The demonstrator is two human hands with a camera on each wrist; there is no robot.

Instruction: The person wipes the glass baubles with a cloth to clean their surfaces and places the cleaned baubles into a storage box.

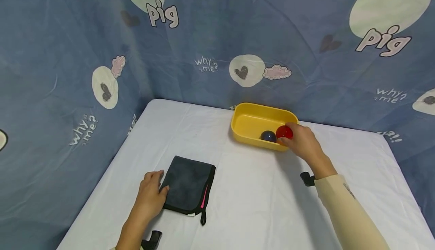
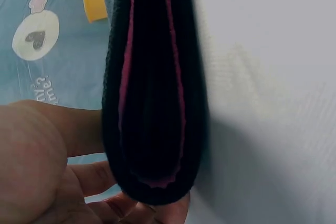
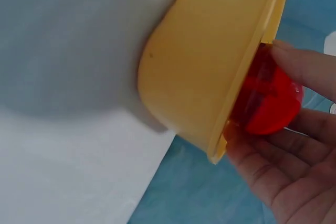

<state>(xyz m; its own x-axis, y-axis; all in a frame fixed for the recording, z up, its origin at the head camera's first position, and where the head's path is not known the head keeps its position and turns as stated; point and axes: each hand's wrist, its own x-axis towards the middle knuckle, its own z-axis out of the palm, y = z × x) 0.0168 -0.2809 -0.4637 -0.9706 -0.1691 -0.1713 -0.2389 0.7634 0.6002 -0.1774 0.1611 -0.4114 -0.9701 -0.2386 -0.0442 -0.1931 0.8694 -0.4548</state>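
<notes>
My right hand (image 1: pixel 303 142) pinches a glossy red ball (image 1: pixel 284 132) between thumb and fingertips, at the right end of a yellow tray (image 1: pixel 249 138). In the right wrist view the red ball (image 3: pixel 270 98) shows just past the tray's rim (image 3: pixel 239 85). A dark blue ball (image 1: pixel 268 136) lies inside the tray, beside the red one. My left hand (image 1: pixel 149 195) grips the left edge of a dark grey folded pouch (image 1: pixel 188 184), thumb on top. Up close in the left wrist view, the pouch (image 2: pixel 113 145) shows black edging and pink lines within its fold, with fingers around its rounded end.
A white cloth covers the table (image 1: pixel 244 204). Behind and to the left hangs a blue printed curtain (image 1: pixel 190 53); the tray stands near the table's back edge, close to it. A black strap piece (image 1: pixel 307 179) sits at my right wrist.
</notes>
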